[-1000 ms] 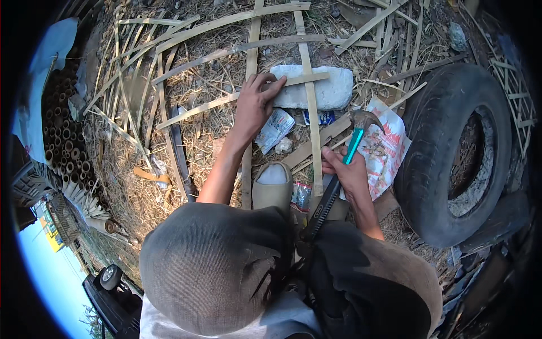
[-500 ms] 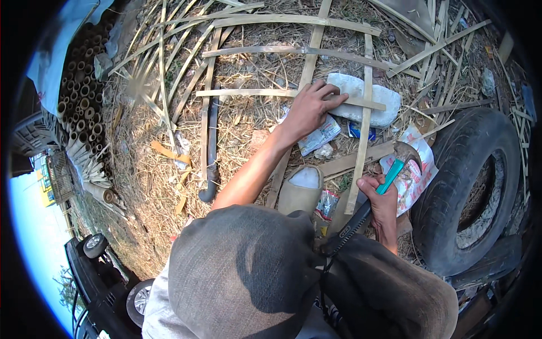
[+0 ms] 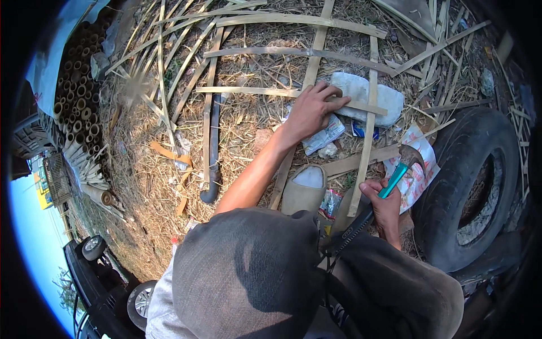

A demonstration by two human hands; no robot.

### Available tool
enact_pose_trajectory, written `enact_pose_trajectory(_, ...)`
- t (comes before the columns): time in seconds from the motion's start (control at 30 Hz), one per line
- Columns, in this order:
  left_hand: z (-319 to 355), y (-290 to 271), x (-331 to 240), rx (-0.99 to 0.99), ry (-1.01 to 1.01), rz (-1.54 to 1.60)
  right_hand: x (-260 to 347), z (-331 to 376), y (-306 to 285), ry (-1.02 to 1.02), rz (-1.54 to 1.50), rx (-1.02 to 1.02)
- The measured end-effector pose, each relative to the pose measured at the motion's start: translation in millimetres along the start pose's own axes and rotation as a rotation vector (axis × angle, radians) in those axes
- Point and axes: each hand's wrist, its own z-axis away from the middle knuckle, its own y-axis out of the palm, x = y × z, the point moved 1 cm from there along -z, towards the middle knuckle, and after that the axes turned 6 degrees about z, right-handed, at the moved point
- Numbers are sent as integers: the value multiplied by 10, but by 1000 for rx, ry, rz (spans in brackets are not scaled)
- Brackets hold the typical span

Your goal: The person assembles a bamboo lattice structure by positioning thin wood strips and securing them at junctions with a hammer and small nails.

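My left hand [image 3: 317, 110] is curled over a pale bamboo strip [image 3: 243, 90] where it crosses a lengthwise strip [image 3: 317, 48]. The fingertips are bent down, and whatever lies under them is hidden. In my right hand [image 3: 385, 206] is a claw hammer [image 3: 398, 172] with a teal and black handle, its metal head up beside the tyre. The same hand is close to the lower end of another lengthwise strip [image 3: 364, 164]; whether it touches the strip I cannot tell. A whitish stone block [image 3: 389, 101] lies beneath the strips at the right crossing.
A worn tyre [image 3: 446, 226] stands at the right, beside a red-and-white wrapper [image 3: 420, 183]. A dark pipe [image 3: 214, 152] lies left of my arm. Loose bamboo strips [image 3: 180, 73] cover the ground at upper left, near stacked bamboo poles [image 3: 82, 107]. My shoe [image 3: 302, 195] is below the frame.
The hammer and my right hand have shifted slightly, and the hammer head has tilted so that more of it shows. My left hand keeps its place on the strip.
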Motion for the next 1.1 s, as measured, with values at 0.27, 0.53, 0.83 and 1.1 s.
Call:
enact_pose_trajectory(0.27,86,-2,-87,11,-69,-69,37,48,72,13,5,40)
enact_pose_trajectory(0.53,86,18,-67,15,-98,-87,136,-158,144,-144,-56,-2)
enact_pose_trajectory(0.83,-16,-16,72,-14,-72,-15,63,-293,342,-63,-101,-13)
enact_pose_trajectory(1.1,71,22,4,-72,-45,-80,-175,-180,441,-39,63,-8)
